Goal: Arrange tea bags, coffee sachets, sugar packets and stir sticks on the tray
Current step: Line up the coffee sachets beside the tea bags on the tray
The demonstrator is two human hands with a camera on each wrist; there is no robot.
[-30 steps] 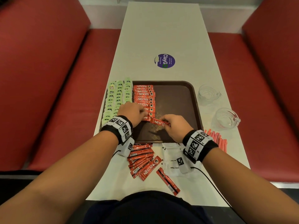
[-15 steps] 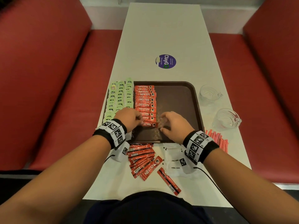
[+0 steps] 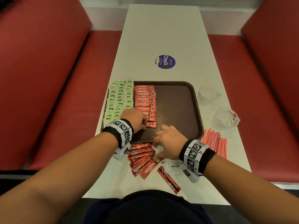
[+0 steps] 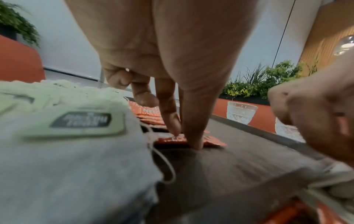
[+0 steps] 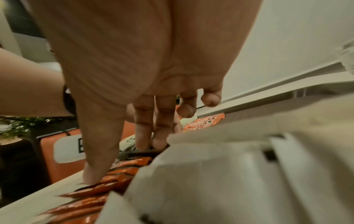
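Head view: glass cups (image 3: 216,105) beside tray (image 3: 196,101).

Red coffee sachets (image 3: 146,101) and green tea bags (image 3: 119,99) line the brown tray (image 3: 181,109), seemingly overlapping.

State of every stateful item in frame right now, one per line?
Tray: right half bare.
Tea bags: rows along the tray's left side.
Nescafe sachets on tray: overlapped column.
Loose Nescafe sachets: fanned on table.
Stir sticks: off tray.
Glass cups: upright, empty.
Left hand: fingertips pressing nearest sachet.
Right hand: open over loose sachets.
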